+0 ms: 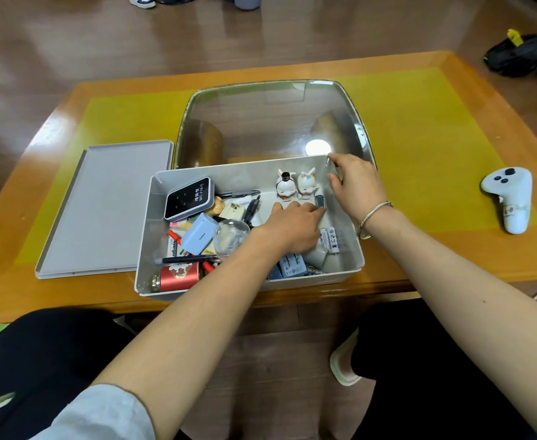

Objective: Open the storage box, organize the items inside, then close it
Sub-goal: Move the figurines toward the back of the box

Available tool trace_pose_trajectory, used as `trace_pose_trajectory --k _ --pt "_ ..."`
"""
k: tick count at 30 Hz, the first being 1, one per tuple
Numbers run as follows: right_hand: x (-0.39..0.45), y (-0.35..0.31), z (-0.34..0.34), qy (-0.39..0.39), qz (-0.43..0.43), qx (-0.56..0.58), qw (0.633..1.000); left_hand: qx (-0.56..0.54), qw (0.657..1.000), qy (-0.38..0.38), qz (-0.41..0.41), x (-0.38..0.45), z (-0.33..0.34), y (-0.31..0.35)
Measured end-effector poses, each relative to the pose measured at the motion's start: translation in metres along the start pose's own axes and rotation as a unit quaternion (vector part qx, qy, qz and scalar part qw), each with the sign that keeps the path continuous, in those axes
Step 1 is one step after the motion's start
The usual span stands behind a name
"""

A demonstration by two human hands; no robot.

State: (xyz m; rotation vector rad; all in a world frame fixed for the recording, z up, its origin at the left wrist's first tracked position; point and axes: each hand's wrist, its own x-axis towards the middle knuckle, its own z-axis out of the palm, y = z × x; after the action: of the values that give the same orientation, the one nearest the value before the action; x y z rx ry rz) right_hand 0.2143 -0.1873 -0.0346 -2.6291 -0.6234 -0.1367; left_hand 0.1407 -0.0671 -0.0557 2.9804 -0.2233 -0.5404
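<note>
The grey storage box [349,249] stands open at the table's front edge, its flat grey lid [102,211] lying to its left. Inside are two rabbit figurines [297,184], a black Wi-Fi device [189,198], a blue charger [199,238], a red tin [178,276], pens and batteries [329,238]. My left hand [292,227] reaches into the box's right half, fingertips touching a small dark item [320,200] beside the figurines. My right hand [354,182] rests at the box's far right corner, fingers curled over the wall.
A clear dome-shaped cover [270,122] stands behind the box. A white game controller [508,198] lies on the yellow mat [435,138] at the right. The table's front edge runs just under the box. Black bag [518,54] on the floor, far right.
</note>
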Motion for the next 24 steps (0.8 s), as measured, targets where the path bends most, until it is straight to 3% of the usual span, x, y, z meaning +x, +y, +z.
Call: trace_pose_trajectory --k 24 --pt "-0.0009 -0.0036 0.0001 0.004 0.009 -0.007 1.000 -0.015 1.000 0.001 -0.021 0.0034 0.0009 0.0065"
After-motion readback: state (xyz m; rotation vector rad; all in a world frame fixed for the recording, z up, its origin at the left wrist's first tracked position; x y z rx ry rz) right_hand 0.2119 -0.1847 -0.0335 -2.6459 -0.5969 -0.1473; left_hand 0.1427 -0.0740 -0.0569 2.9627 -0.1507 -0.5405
